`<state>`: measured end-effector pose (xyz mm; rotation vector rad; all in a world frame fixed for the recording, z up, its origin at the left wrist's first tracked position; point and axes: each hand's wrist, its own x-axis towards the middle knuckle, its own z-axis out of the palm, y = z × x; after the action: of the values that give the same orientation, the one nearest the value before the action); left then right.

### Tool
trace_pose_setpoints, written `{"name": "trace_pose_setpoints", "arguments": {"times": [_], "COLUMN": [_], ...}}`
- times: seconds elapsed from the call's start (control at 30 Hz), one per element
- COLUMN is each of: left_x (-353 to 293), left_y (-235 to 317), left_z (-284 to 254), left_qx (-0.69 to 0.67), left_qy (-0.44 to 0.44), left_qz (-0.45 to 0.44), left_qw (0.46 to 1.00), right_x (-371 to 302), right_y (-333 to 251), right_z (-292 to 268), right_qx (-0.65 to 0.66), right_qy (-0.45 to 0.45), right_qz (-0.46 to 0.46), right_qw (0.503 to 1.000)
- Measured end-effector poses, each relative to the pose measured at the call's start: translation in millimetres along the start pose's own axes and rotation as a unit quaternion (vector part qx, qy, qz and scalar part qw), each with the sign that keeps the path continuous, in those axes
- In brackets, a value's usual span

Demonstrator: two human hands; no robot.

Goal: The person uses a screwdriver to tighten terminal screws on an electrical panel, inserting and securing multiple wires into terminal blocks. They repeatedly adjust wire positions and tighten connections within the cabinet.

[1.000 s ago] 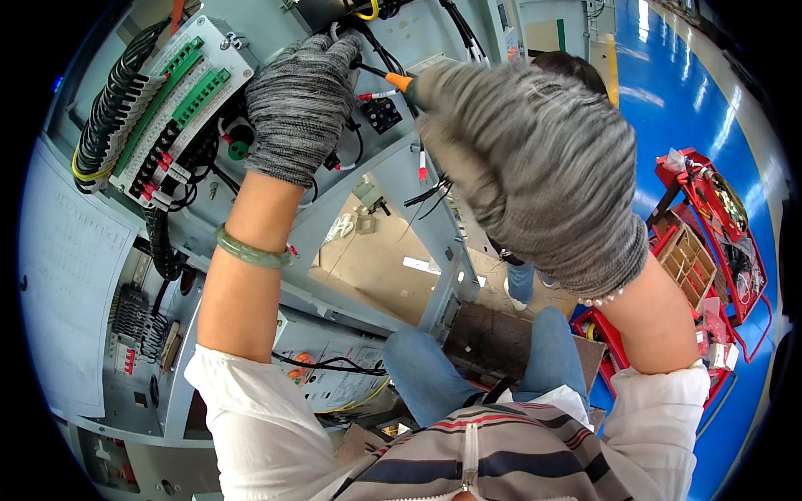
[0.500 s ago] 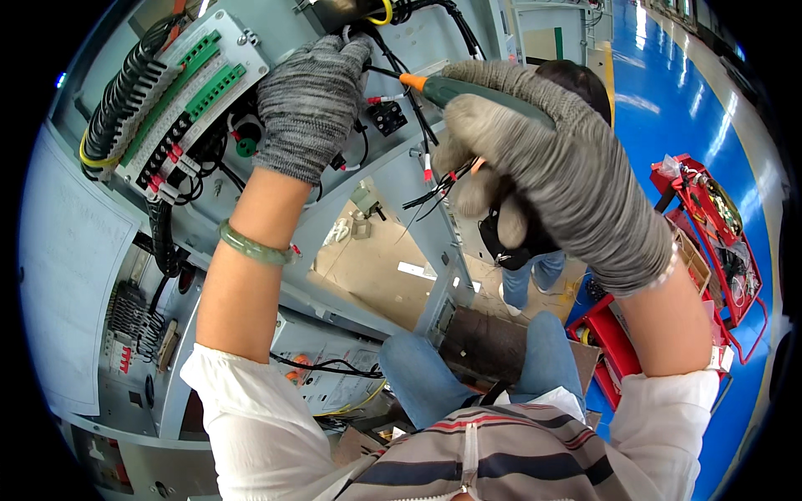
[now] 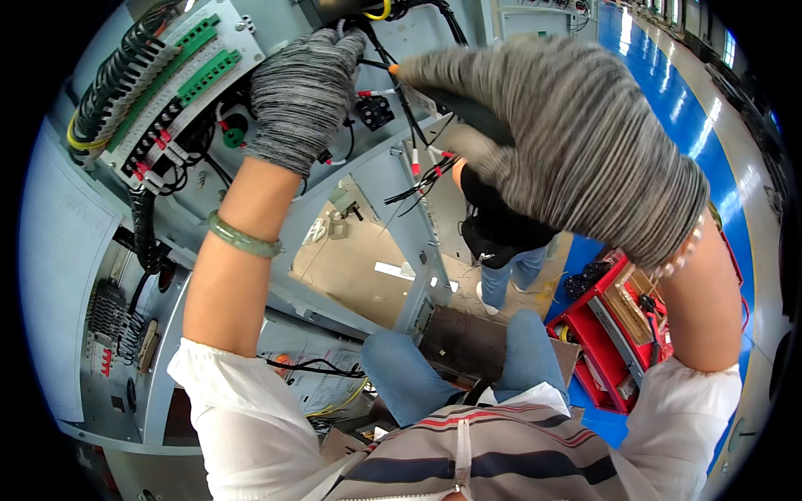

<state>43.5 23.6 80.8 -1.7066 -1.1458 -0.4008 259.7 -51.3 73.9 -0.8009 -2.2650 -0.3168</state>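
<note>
My left hand (image 3: 302,100), in a grey knitted glove, is closed at the far side of the cabinet. Its fingertips lie by a dark part with a yellow wire (image 3: 380,12), and what they pinch is hidden. My right hand (image 3: 576,142), gloved alike and blurred, wraps round a screwdriver (image 3: 480,118) with a dark green handle and orange collar. The screwdriver's dark shaft points left toward my left fingers; its tip is hard to see. Below the shaft sits a small black terminal block (image 3: 374,112). Black wires with red sleeves (image 3: 428,177) hang under my right hand.
Left of my hands is a terminal strip (image 3: 209,75) with green connectors and a black wire bundle (image 3: 125,79). A grey frame surrounds an opening lower down. Another person (image 3: 505,242) is beyond my right hand. A red tool box (image 3: 597,334) stands at the right on blue floor.
My right hand has turned over, its back now facing up and covering more of the screwdriver handle. My left hand stays at the same spot. The whole view has shifted slightly.
</note>
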Motion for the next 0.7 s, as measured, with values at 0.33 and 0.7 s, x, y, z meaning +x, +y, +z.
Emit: {"name": "trace_pose_setpoints", "arguments": {"times": [0.33, 0.7], "left_x": [-16.2, -22.9], "left_y": [-6.9, -11.0], "left_z": [3.6, 10.6], "left_qx": [0.001, 0.001], "left_qy": [-0.055, -0.015], "left_qz": [-0.040, -0.029], "left_qw": [0.998, 0.999], "right_x": [-3.4, -9.2], "right_y": [19.9, 2.1], "right_z": [68.5, 68.7], "right_qx": [0.048, 0.092], "right_qy": [0.345, 0.283], "right_qz": [-0.143, -0.151], "right_qw": [0.926, 0.943]}}
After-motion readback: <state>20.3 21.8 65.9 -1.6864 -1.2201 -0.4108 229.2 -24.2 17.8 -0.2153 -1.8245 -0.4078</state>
